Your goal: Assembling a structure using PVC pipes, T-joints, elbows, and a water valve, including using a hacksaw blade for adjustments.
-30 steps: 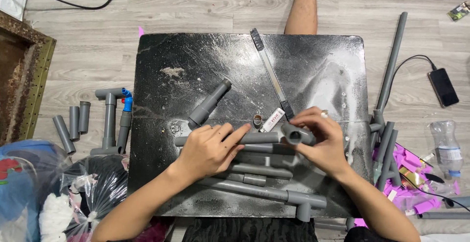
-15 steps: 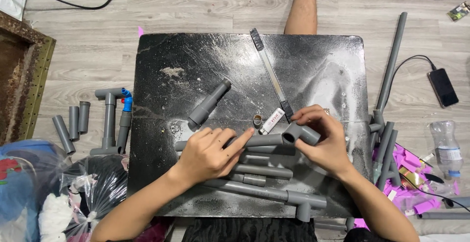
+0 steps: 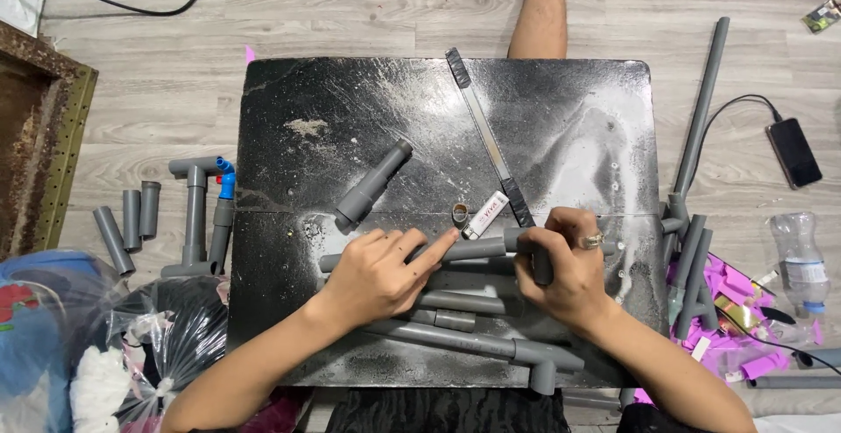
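Now, seen from above:
Left hand (image 3: 378, 271): lying on a grey pipe (image 3: 477, 249), fingers loosely curled, index finger stretched along the pipe toward the right; pressing it down, not gripping around it.
Right hand (image 3: 568, 271): closed around a grey elbow fitting (image 3: 543, 266) at the right end of the same pipe; ring on one finger.
Grey pipe: horizontal on the black table (image 3: 368, 109), in its lower half, between both hands.
Loose pipes (image 3: 462, 303): several grey pieces just below the hands, partly under them.
Long pipe with tee (image 3: 477, 343): near the lower edge of the table, slightly tilted.
Reducer piece (image 3: 372, 186): diagonal, above the left hand, apart from it.
Saw blade (image 3: 486, 139): long and thin, slanting from the top of the table down to the right hand.
Small white tube (image 3: 484, 216): just beside a small ring (image 3: 459, 214), above the held pipe.
Floor, left: pipe assembly with a blue part (image 3: 200, 214).
Floor, right: phone (image 3: 794, 152), plastic bottle (image 3: 799, 262).
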